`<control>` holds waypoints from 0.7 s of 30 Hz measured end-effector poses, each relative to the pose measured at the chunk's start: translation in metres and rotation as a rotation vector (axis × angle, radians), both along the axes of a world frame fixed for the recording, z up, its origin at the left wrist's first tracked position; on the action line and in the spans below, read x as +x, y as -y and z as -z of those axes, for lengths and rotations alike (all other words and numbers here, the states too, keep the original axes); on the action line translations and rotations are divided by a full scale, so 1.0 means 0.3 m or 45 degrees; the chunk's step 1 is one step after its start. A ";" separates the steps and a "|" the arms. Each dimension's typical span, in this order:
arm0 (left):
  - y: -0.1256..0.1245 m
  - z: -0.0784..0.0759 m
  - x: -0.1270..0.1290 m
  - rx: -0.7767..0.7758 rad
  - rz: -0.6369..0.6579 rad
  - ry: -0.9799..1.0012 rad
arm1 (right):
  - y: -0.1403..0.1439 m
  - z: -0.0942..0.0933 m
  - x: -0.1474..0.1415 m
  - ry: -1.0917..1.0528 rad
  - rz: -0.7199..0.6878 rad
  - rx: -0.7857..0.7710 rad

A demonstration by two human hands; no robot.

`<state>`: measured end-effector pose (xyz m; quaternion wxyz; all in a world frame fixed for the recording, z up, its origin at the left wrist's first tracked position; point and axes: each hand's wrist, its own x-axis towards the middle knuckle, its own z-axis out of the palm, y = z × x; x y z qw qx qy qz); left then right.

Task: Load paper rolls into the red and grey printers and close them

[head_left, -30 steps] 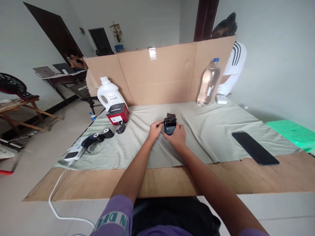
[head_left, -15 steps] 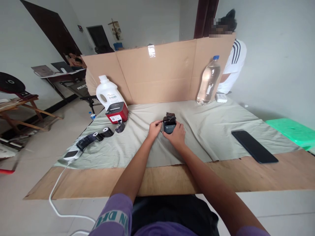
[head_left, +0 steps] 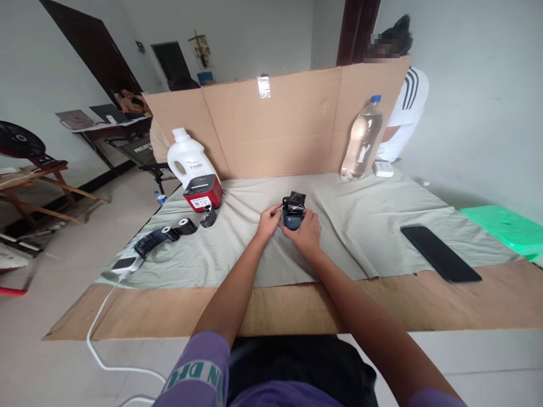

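A small dark grey portable printer [head_left: 292,221] lies on the cloth in front of me, with a crumpled, shiny black piece [head_left: 296,202] over its far end. My right hand [head_left: 308,230] wraps round its near right side, thumb along the front edge and fingers bent over the right. At the left side, my left hand [head_left: 270,220] has its thumb and index finger against the printer, the index tip near the black piece. Its other fingers are curled under. What lies inside the printer is hidden by the black piece.
Black rolls with white cores [head_left: 186,226], a white device with a cable [head_left: 126,263], a red box-shaped device [head_left: 203,195] and a white jug [head_left: 190,158] stand left. Rightward are a phone [head_left: 440,253] and water bottle [head_left: 362,141]. A cardboard screen [head_left: 275,130] closes the back; a person sits behind.
The black piece on the printer has shifted and now covers the slot that showed before. Both hands stay at the printer. The whole view has moved slightly.
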<state>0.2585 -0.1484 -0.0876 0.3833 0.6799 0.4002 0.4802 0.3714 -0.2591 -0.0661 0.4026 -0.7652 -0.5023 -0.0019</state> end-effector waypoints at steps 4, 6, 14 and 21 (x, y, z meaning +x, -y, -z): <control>-0.011 0.017 0.002 0.001 0.043 -0.015 | 0.002 -0.001 0.000 -0.013 -0.017 -0.010; -0.017 0.026 0.003 -0.008 0.062 -0.031 | 0.001 0.002 0.002 -0.009 -0.023 -0.009; -0.022 0.036 0.003 -0.048 0.078 -0.085 | -0.001 0.011 0.003 -0.096 -0.064 0.060; -0.002 -0.002 0.001 0.047 0.082 -0.110 | 0.015 -0.011 0.011 -0.147 -0.142 0.305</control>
